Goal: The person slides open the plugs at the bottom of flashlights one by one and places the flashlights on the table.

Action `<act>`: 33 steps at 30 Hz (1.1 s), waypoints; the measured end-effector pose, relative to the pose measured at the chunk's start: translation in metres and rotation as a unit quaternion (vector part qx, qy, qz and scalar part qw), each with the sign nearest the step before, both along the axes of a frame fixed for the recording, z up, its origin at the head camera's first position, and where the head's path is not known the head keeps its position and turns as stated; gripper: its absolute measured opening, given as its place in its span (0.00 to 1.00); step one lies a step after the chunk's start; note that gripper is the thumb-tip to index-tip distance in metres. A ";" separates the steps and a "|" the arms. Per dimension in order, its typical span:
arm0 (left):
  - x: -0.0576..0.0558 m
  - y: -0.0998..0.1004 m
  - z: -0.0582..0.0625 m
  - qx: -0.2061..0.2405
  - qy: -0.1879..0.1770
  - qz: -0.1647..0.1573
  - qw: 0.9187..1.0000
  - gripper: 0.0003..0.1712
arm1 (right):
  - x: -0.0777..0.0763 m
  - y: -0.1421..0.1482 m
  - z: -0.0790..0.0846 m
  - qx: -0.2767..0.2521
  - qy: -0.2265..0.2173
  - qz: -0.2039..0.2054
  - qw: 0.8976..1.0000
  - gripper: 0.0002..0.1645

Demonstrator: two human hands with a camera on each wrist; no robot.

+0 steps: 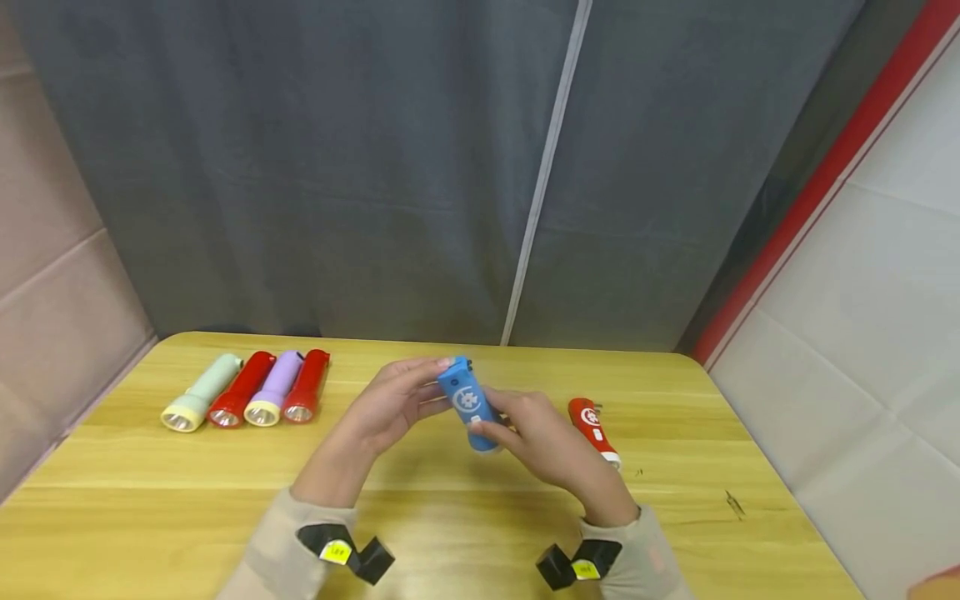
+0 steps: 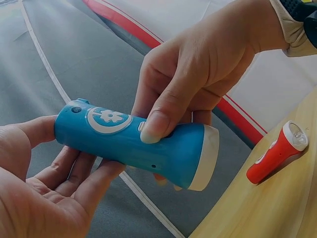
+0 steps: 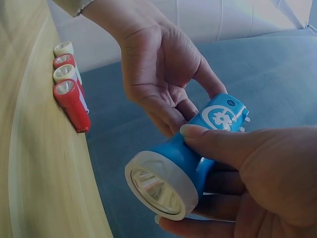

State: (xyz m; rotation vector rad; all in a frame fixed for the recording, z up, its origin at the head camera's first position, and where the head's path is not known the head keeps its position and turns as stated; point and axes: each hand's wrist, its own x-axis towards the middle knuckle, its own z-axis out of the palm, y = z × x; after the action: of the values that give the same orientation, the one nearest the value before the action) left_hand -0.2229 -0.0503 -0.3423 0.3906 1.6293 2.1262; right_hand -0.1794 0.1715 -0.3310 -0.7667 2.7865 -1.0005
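From where I stand, the blue torch (image 1: 468, 402) is up in the person's hands, over the middle of the table (image 1: 442, 525), its white-rimmed lens end toward the near side and its pronged tail toward the far. The right hand (image 1: 538, 435) is wrapped round the body, thumb on top; the left hand (image 1: 393, 402) pinches the tail end between thumb and fingers. Just past the right forearm lies a red torch (image 1: 587, 421). Over on the left, a green torch (image 1: 213, 385), two more reds (image 1: 306, 385) and a purple torch (image 1: 279, 382) lie side by side, lenses near.
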 end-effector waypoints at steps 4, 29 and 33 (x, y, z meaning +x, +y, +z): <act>0.000 0.000 0.001 -0.004 0.004 -0.001 1.000 0.14 | 0.001 0.000 0.001 -0.002 -0.002 0.002 1.000 0.27; 0.001 0.003 0.001 -0.031 -0.009 0.030 0.999 0.12 | 0.001 -0.001 0.001 0.009 0.007 0.018 1.000 0.28; 0.002 0.004 0.000 -0.036 -0.010 0.033 0.999 0.11 | 0.001 0.000 0.002 0.014 0.002 0.018 1.000 0.29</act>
State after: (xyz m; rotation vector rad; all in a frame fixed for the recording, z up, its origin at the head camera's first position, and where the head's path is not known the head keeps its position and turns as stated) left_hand -0.2213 -0.0463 -0.3421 0.2953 1.7237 2.1035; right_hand -0.1783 0.1711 -0.3295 -0.8125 2.7736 -0.9519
